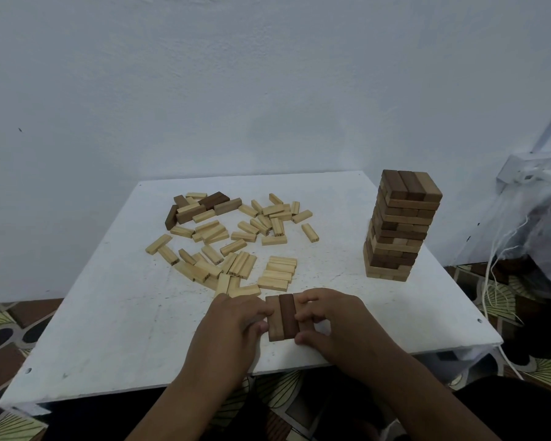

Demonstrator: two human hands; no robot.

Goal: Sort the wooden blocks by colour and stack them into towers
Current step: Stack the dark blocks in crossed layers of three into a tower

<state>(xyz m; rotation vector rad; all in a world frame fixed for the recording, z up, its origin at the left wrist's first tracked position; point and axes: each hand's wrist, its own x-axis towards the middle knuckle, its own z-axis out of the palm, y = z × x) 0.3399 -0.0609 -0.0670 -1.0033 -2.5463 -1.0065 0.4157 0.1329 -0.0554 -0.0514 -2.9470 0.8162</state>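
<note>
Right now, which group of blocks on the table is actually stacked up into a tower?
The brown tower at the table's right side. It alone rises in crossed layers; the pale blocks lie scattered flat, and the row of three brown blocks between the hands is one layer.

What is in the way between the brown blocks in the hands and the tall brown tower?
Nothing visible. The row of brown blocks, held between the left hand and right hand, faces only bare white table up to the brown tower. The loose pale blocks lie off to the left.
</note>
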